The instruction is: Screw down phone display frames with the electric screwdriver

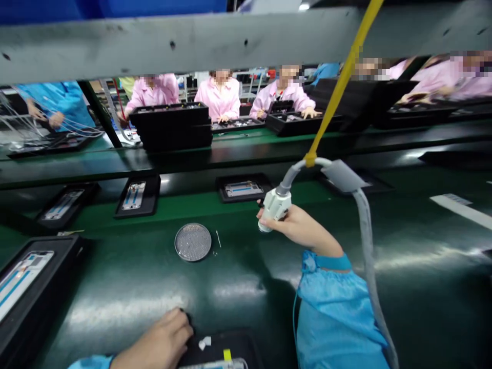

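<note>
My right hand (295, 228) is shut on a white electric screwdriver (274, 207), which hangs from a grey cable (365, 241) and a yellow suspension cord (346, 72). My left hand (161, 338) lies low on the green work surface, its fingertips against the edge of a black tray (226, 343). Something dark sits under those fingertips, too hidden to name. That tray holds small white pieces (205, 343) and a phone frame cut off by the picture's bottom edge. Between my hands lies a round metal screw tray (192, 242).
Black trays holding phone frames (134, 196) stand along a green conveyor belt (184, 212), with a larger one (23, 277) at the left. A grey beam (172, 43) crosses overhead. Beyond it, several co-workers in pink smocks (220, 95) work at black trays.
</note>
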